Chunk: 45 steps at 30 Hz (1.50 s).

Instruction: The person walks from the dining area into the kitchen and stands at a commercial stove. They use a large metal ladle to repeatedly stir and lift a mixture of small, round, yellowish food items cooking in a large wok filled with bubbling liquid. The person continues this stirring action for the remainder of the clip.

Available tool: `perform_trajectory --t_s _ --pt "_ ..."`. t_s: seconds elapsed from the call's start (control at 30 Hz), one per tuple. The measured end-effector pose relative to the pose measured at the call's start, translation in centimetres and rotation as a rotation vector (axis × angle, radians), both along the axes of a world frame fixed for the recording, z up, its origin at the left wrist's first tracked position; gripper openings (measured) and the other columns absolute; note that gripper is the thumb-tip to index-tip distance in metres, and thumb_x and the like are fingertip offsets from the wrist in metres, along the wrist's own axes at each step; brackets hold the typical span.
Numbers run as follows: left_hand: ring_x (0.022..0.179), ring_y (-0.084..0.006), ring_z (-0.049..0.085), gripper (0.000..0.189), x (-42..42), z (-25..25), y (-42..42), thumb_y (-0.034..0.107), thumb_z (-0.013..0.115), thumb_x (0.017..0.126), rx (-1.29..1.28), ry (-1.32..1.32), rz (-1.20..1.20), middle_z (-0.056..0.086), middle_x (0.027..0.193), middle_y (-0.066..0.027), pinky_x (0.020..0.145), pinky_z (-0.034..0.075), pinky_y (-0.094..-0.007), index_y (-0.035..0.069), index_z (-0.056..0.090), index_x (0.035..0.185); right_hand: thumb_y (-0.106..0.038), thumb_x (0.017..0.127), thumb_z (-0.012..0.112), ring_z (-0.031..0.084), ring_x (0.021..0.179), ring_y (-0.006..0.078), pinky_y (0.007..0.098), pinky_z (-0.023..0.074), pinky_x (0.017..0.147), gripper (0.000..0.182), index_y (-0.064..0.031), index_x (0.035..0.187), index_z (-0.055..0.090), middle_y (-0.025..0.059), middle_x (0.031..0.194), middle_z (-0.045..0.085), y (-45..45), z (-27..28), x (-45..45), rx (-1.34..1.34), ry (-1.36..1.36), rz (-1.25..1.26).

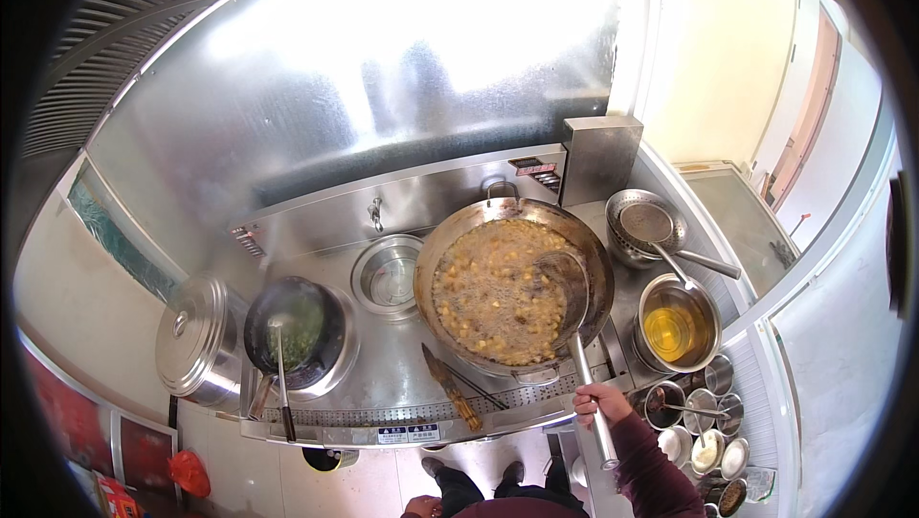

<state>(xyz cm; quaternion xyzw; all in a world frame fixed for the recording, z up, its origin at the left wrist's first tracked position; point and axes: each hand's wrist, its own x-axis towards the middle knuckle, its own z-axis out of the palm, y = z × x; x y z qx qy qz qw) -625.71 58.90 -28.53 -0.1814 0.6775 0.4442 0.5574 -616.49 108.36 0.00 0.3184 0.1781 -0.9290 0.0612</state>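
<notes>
My right hand (602, 404) is closed around the metal handle of a large perforated strainer (567, 288). The strainer's bowl rests in the right side of a wide wok (513, 209) of bubbling oil with many small yellowish pieces (488, 288). At the bottom edge, my left hand (423, 506) hangs low near my body, only partly visible; its fingers are hard to make out. A bamboo wok brush (452, 389) and dark chopsticks (477, 386) lie on the steel stove in front of the wok.
Left on the stove, a smaller dark wok (258, 331) holds greens and a ladle (281, 367); a lidded steel pot (190, 338) stands beyond. A water basin (388, 277) sits beneath the tap (375, 215). At right are stacked strainers (646, 220), an oil pot (677, 331) and several seasoning containers (707, 450).
</notes>
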Motion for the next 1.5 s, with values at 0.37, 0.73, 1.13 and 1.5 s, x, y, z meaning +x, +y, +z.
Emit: perform_trajectory --t_s 0.37,0.73,1.13,1.5 --pt "0.072 -0.0234 0.064 0.028 0.4 -0.8 -0.8 0.020 0.061 0.087 0.027 -0.039 0.019 0.065 0.086 -0.0138 0.064 0.055 -0.0356 -0.003 0.059 0.104 -0.017 0.092 0.048 0.038 0.048 0.0049 0.0219 0.0354 0.045 0.021 -0.0103 0.073 0.042 -0.0055 0.064 0.038 -1.6 1.5 -2.6 -0.243 0.083 0.108" --pt "0.069 -0.0237 0.063 0.031 1.1 -1.6 -1.4 0.023 0.059 0.088 0.041 0.085 0.029 0.066 0.085 -0.0138 0.059 0.055 -0.0376 0.003 0.060 0.112 -0.008 0.084 0.057 0.046 0.048 0.0105 0.0285 0.0412 0.040 0.009 -0.0055 0.086 0.048 0.0011 0.067 0.047 -1.3 3.4 -4.8 0.612 -0.008 0.099" --pt "0.071 -0.0233 0.064 0.027 1.2 -0.7 -1.7 0.021 0.058 0.089 0.048 -0.026 0.080 0.065 0.086 -0.0130 0.062 0.055 -0.0360 0.000 0.059 0.106 -0.005 0.081 0.058 0.049 0.043 0.0132 0.0312 0.0440 0.035 0.013 -0.0037 0.088 0.048 0.0034 0.064 0.049 2.5 4.1 -5.4 0.840 -0.012 -0.134" --pt "0.068 -0.0219 0.062 0.027 1.5 -0.9 -1.7 0.020 0.059 0.088 0.044 0.014 0.109 0.064 0.082 -0.0118 0.060 0.055 -0.0362 0.001 0.060 0.107 -0.011 0.085 0.059 0.049 0.048 0.0124 0.0307 0.0446 0.040 0.013 -0.0058 0.087 0.048 0.0025 0.066 0.048 4.8 1.1 -4.8 0.785 -0.129 -0.229"
